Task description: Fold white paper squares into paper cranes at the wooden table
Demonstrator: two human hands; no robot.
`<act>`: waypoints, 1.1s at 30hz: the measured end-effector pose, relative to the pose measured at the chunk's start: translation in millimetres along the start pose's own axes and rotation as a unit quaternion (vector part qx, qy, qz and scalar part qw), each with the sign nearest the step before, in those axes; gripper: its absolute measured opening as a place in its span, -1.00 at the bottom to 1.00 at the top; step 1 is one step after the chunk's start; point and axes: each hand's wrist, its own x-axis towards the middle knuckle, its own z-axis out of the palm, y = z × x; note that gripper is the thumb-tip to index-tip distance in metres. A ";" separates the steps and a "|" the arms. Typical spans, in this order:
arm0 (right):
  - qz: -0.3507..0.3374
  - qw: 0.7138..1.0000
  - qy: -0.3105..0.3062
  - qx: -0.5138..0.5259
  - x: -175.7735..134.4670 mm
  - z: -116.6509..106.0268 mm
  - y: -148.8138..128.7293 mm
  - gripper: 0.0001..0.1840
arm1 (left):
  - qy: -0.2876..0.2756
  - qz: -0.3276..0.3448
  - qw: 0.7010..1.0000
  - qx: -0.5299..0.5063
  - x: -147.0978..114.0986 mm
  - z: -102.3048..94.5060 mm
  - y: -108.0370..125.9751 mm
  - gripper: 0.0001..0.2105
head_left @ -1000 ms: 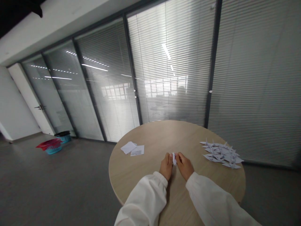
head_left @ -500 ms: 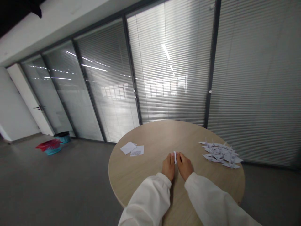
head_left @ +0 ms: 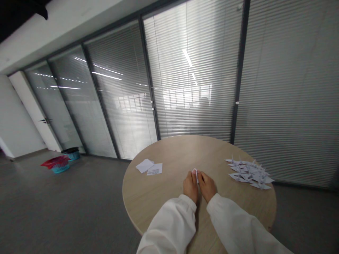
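Observation:
Between my two hands, over the middle of the round wooden table (head_left: 182, 148), is a small folded piece of white paper (head_left: 197, 176). My left hand (head_left: 190, 186) pinches it from the left, its fingers curled. From the other side my right hand (head_left: 208, 185) grips the same paper with closed fingers. Most of the paper is hidden by the fingers, so its exact fold cannot be made out. Off to the right lies a cluster of several folded white paper cranes (head_left: 249, 173), wings spread and close together.
Flat white paper sheets (head_left: 154, 169) overlap at the table's left side, one with print on it. On the floor to the left stand a blue basket with a red liner (head_left: 59, 165) and one with a black liner (head_left: 72, 153). Glass panels with blinds (head_left: 196, 70) rise behind the table.
My left hand and forearm have shifted slightly to the right, closer to my right hand. The folded paper stays held between both hands.

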 end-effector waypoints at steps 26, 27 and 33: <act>-0.019 0.995 -0.014 0.095 -3.0 7.9 4.9 -0.54 | 0.013 -0.022 0.998 -0.058 0.2 3.9 -2.0 -0.65; -0.015 0.993 -0.015 0.118 -2.9 7.5 5.2 -0.54 | 0.011 -0.024 0.996 -0.080 0.8 4.5 -2.6 -0.65; 0.047 0.969 -0.073 0.232 2.6 -2.4 12.7 -0.52 | -0.100 -0.160 0.928 -0.321 8.7 5.7 -11.8 -0.59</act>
